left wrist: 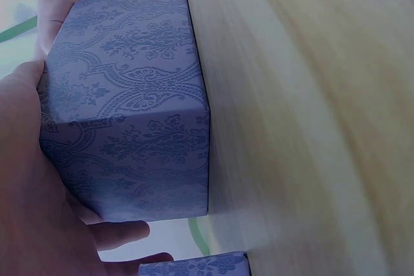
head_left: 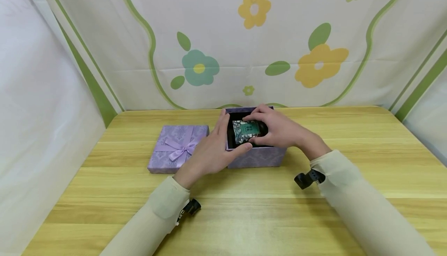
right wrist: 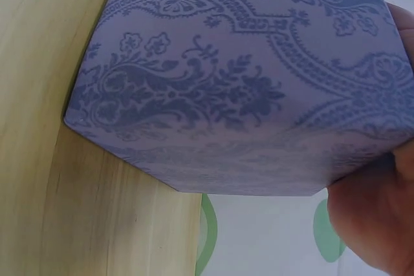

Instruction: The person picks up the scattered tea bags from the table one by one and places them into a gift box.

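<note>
A purple patterned gift box (head_left: 256,157) stands lidless on the table, its inside black. My right hand (head_left: 282,127) reaches in over its right side. Thumb and fingers grip a small packet (head_left: 241,132) with a dark floral pattern and a green label, at the box's mouth. The left hand (head_left: 213,149) rests against the box's front left corner, fingers straight along the left side, thumb along the front rim. In the left wrist view, that hand (left wrist: 39,179) touches the box (left wrist: 129,95). The right wrist view shows the box's outside (right wrist: 246,82); the packet is hidden there.
The purple lid (head_left: 172,147) with a ribbon bow lies on the wooden table (head_left: 244,217), left of the box and close to the left hand. Behind the table hangs a white flowered cloth (head_left: 223,35). Small black devices are strapped at both wrists.
</note>
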`<state>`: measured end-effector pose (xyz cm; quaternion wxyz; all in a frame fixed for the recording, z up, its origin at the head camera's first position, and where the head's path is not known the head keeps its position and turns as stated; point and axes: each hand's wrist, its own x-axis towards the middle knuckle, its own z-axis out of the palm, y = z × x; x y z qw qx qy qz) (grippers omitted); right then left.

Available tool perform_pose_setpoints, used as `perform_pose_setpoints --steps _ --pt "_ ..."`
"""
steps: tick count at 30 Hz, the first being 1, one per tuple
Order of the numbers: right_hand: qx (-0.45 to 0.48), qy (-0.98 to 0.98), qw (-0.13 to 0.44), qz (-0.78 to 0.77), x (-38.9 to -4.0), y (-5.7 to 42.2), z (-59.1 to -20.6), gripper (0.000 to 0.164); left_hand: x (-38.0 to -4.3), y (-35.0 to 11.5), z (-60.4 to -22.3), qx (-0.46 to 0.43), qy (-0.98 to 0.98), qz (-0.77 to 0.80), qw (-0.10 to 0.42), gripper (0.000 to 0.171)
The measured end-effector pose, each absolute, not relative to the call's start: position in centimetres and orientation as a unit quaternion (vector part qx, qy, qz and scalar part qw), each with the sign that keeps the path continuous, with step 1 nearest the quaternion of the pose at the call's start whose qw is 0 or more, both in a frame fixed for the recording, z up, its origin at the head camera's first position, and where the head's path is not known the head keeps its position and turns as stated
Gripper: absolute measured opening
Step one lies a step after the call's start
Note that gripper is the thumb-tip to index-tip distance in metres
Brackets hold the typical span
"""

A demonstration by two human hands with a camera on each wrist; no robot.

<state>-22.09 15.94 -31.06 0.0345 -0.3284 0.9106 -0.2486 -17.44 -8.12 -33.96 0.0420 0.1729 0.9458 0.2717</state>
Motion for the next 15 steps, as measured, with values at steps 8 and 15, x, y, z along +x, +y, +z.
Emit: perform_pose_setpoints --steps 8,15 --pt "-0.337 0.919 0.041 -0.198 -22.11 15.73 -31.06 0.056 -17.40 -8.17 -33.96 0.176 0.946 0.270 0.042 0.116" --pt "-0.340 0.925 0.046 -0.164 -22.11 15.57 -30.73 0.060 -17.37 -8.24 -33.98 0.177 0.946 0.268 0.042 0.115"
